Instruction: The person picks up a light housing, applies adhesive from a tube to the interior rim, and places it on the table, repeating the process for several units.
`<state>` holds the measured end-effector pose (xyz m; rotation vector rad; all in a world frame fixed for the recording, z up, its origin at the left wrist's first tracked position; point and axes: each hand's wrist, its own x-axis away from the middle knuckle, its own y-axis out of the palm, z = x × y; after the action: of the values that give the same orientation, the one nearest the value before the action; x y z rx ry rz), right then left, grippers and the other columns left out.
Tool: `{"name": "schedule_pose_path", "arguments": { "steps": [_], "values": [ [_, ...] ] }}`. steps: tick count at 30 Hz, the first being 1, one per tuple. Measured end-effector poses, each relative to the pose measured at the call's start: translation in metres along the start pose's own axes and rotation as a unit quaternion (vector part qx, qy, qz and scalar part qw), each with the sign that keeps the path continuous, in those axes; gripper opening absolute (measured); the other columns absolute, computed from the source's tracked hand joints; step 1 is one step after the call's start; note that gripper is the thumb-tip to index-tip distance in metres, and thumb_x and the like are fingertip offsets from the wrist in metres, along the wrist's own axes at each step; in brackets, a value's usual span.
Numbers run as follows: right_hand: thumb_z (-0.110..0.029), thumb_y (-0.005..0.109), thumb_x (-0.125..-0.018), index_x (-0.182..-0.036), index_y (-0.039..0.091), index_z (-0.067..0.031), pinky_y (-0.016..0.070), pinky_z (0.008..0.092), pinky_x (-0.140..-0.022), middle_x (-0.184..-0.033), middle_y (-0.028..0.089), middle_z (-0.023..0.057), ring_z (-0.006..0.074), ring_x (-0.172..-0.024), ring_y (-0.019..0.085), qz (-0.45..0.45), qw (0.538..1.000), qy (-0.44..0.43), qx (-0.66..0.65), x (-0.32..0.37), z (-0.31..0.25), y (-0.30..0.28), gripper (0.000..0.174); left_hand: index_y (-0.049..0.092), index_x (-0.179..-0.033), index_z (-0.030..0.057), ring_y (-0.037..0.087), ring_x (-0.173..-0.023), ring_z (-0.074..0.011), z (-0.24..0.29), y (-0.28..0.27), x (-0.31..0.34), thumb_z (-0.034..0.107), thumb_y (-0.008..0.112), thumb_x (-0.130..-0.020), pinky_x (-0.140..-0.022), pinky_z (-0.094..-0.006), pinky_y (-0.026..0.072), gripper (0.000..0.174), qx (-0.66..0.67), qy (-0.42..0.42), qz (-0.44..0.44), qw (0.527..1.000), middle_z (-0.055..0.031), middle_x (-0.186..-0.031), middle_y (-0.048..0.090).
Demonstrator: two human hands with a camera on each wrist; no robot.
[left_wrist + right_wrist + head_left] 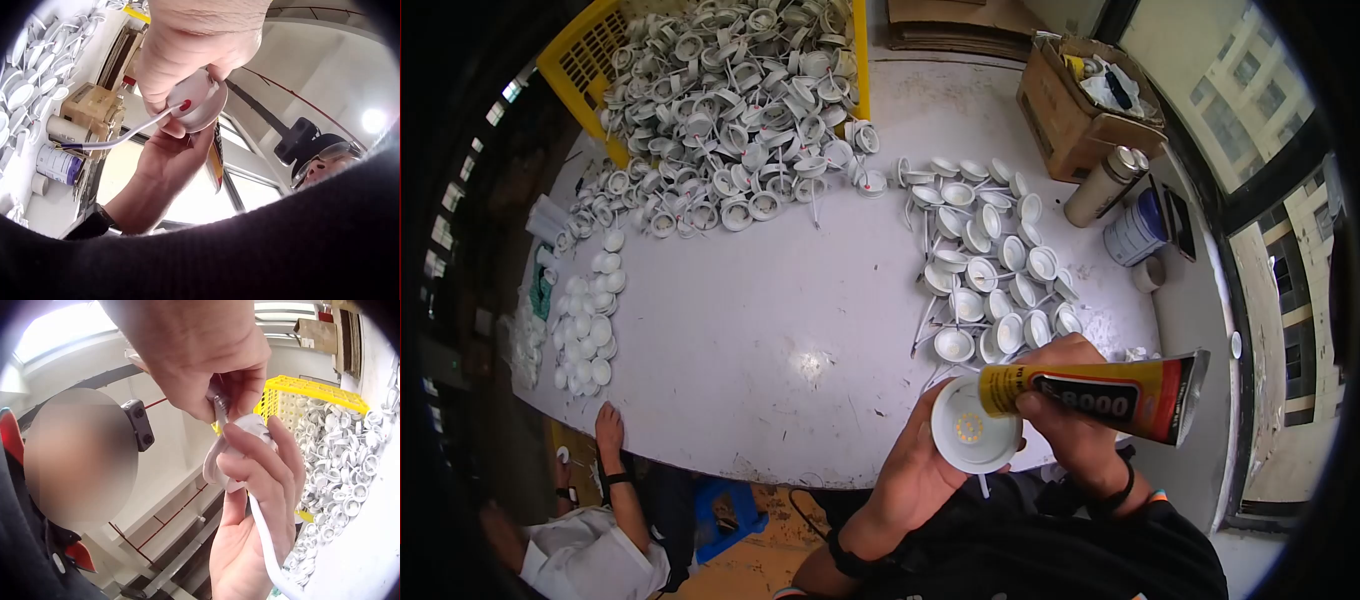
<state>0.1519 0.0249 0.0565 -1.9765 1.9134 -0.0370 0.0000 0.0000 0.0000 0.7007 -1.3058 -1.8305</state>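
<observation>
Near the front edge, the left hand grips a round white lamp housing, its open face up with a ring of yellow LEDs inside. The right hand pinches a yellow and black glue tube, its nozzle end over the housing's rim. In the left wrist view a white cable comes out of the housing's back beside a red spot. The right wrist view shows the tube's threaded neck close to the housing; whether they touch cannot be told.
A yellow crate overflows with housings at the back left. Several housings lie in rows to the right, white domes to the left. A cardboard box, a flask and a tub stand right. Another person sits left.
</observation>
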Motion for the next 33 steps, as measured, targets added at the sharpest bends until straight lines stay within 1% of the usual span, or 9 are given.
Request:
{"name": "schedule_pose_path", "arguments": {
  "steps": [6,8,12,14,18,20,24,26,33],
  "values": [
    [-0.013,0.062,-0.068,-0.084,0.050,-0.0041,0.0392,0.0303,-0.068,-0.081,0.055,0.0070,0.0172,-0.073,0.049,0.000,1.000,-0.021,0.020,0.000,0.000,0.001,0.022,0.017,-0.125,0.0074,0.044,-0.104,-0.0306,-0.002,-0.001,-0.001,0.038,0.033,-0.086,-0.081,-0.0388,0.0413,0.052,0.013,-0.003,0.001,1.000,-0.0165,-0.119,0.034],
    [-0.012,0.061,-0.068,-0.084,0.050,-0.0042,0.0391,0.0299,-0.068,-0.081,0.054,0.0071,0.0170,-0.073,0.049,0.004,1.000,0.023,-0.010,0.001,-0.006,0.002,0.021,0.017,-0.125,0.0080,0.045,-0.103,-0.0304,-0.001,0.000,-0.001,0.038,0.033,-0.086,-0.080,-0.0388,0.0417,0.051,-0.002,0.006,-0.005,1.000,-0.0160,-0.119,0.035],
    [-0.012,0.061,-0.068,-0.084,0.050,-0.0042,0.0389,0.0296,-0.068,-0.081,0.054,0.0071,0.0169,-0.074,0.049,0.005,0.997,0.054,-0.050,0.000,-0.010,0.005,0.021,0.017,-0.125,0.0089,0.045,-0.103,-0.0300,-0.002,-0.001,-0.001,0.038,0.032,-0.087,-0.079,-0.0386,0.0423,0.050,-0.002,0.004,0.003,1.000,-0.0155,-0.118,0.035],
    [-0.009,0.061,-0.066,-0.084,0.051,-0.0039,0.0395,0.0294,-0.067,-0.081,0.053,0.0072,0.0174,-0.073,0.049,-0.018,1.000,-0.019,0.008,-0.002,-0.006,0.005,0.021,0.018,-0.125,0.0094,0.046,-0.101,-0.0295,-0.002,-0.001,-0.001,0.038,0.031,-0.087,-0.077,-0.0381,0.0432,0.049,-0.001,0.010,0.006,1.000,-0.0151,-0.117,0.036],
    [-0.005,0.061,-0.065,-0.084,0.053,-0.0042,0.0404,0.0294,-0.065,-0.080,0.054,0.0076,0.0180,-0.071,0.051,-0.011,1.000,0.002,0.008,-0.001,-0.011,0.004,0.021,0.019,-0.124,0.0087,0.048,-0.098,-0.0287,-0.003,-0.007,0.001,0.038,0.030,-0.087,-0.074,-0.0373,0.0441,0.049,0.030,-0.019,0.024,0.999,-0.0150,-0.116,0.037],
    [-0.004,0.062,-0.065,-0.082,0.055,-0.0044,0.0416,0.0302,-0.062,-0.078,0.054,0.0077,0.0185,-0.069,0.052,-0.014,0.992,-0.084,0.094,-0.005,-0.009,0.001,0.019,0.020,-0.124,0.0080,0.049,-0.094,-0.0271,-0.002,-0.011,0.002,0.039,0.032,-0.087,-0.070,-0.0361,0.0447,0.050,0.043,-0.020,0.017,0.999,-0.0147,-0.115,0.038],
    [-0.005,0.062,-0.067,-0.080,0.056,-0.0038,0.0423,0.0301,-0.062,-0.076,0.054,0.0077,0.0190,-0.070,0.054,-0.028,0.983,-0.085,0.160,-0.008,-0.020,-0.007,0.014,0.020,-0.124,0.0069,0.049,-0.092,-0.0256,-0.002,-0.016,0.005,0.040,0.034,-0.086,-0.068,-0.0352,0.0447,0.052,0.012,-0.011,0.024,1.000,-0.0146,-0.115,0.038],
    [-0.004,0.067,-0.064,-0.079,0.058,-0.0054,0.0449,0.0263,-0.055,-0.077,0.056,0.0050,0.0191,-0.068,0.055,-0.035,0.979,-0.108,0.170,-0.010,-0.024,-0.010,0.018,0.021,-0.123,0.0059,0.049,-0.093,-0.0251,0.000,-0.014,0.006,0.040,0.036,-0.085,-0.067,-0.0346,0.0447,0.054,-0.019,0.002,0.059,0.998,-0.0144,-0.115,0.038],
    [-0.001,0.065,-0.057,-0.082,0.059,-0.0071,0.0446,0.0235,-0.051,-0.077,0.056,0.0019,0.0159,-0.065,0.054,-0.086,0.968,-0.124,0.202,-0.010,-0.032,-0.021,0.026,0.020,-0.123,0.0046,0.048,-0.097,-0.0235,0.006,-0.015,0.008,0.040,0.038,-0.085,-0.068,-0.0347,0.0449,0.055,-0.063,0.030,0.065,0.995,-0.0133,-0.116,0.037]
  ]
}}
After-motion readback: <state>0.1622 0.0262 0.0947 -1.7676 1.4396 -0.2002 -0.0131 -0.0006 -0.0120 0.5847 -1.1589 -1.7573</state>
